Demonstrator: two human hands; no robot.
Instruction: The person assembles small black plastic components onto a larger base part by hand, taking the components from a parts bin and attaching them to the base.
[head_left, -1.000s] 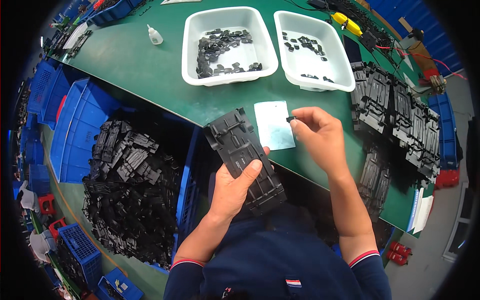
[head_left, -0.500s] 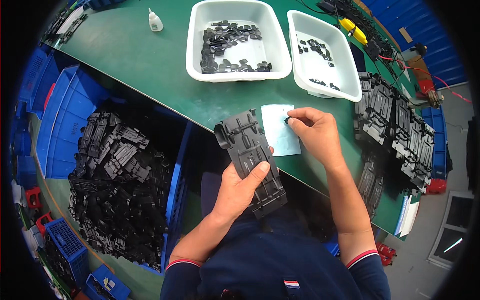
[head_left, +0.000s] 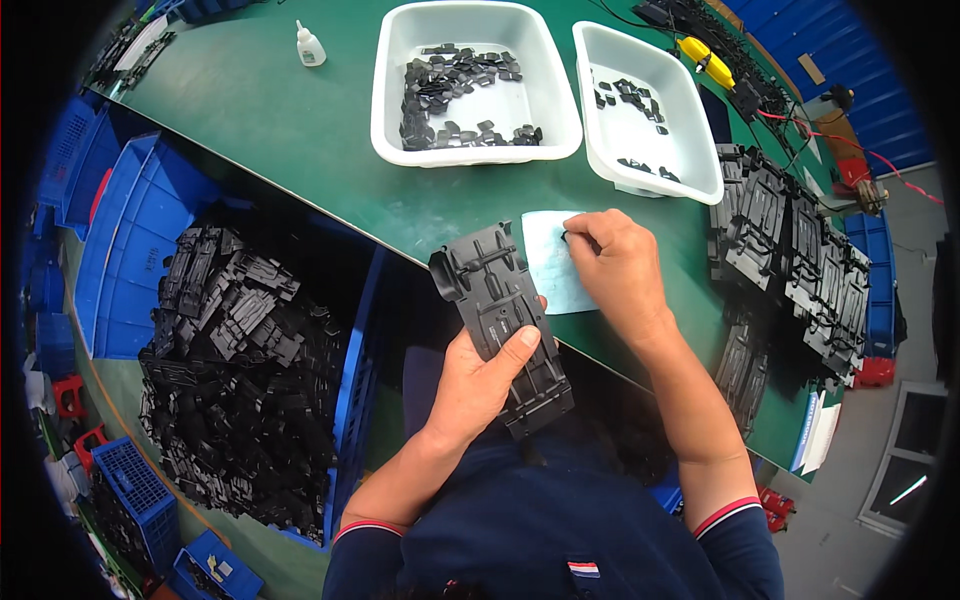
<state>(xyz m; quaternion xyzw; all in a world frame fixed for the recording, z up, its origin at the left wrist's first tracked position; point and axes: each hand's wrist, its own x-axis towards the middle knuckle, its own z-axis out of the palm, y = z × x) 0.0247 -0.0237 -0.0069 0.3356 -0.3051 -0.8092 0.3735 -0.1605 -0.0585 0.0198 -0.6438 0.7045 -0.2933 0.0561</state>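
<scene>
My left hand (head_left: 478,378) grips a long black moulded plastic part (head_left: 492,270) by its lower half, thumb across its face. The part is held tilted just past the table's front edge. My right hand (head_left: 620,262) is closed in a pinch on a small black piece (head_left: 565,237), mostly hidden by the fingertips. That hand is over a pale blue sheet (head_left: 553,275) lying on the green table (head_left: 330,140). A gap separates the small piece from the long part.
Two white tubs (head_left: 478,155) (head_left: 655,185) hold small black pieces. A white squeeze bottle (head_left: 310,46) stands behind. Stacked black parts (head_left: 790,240) lie at right. A large blue crate (head_left: 120,250) heaped with black parts (head_left: 240,380) stands left, below table height.
My right hand has shifted slightly left over the blue sheet with the small black piece. The left hand and the long part have hardly moved.
</scene>
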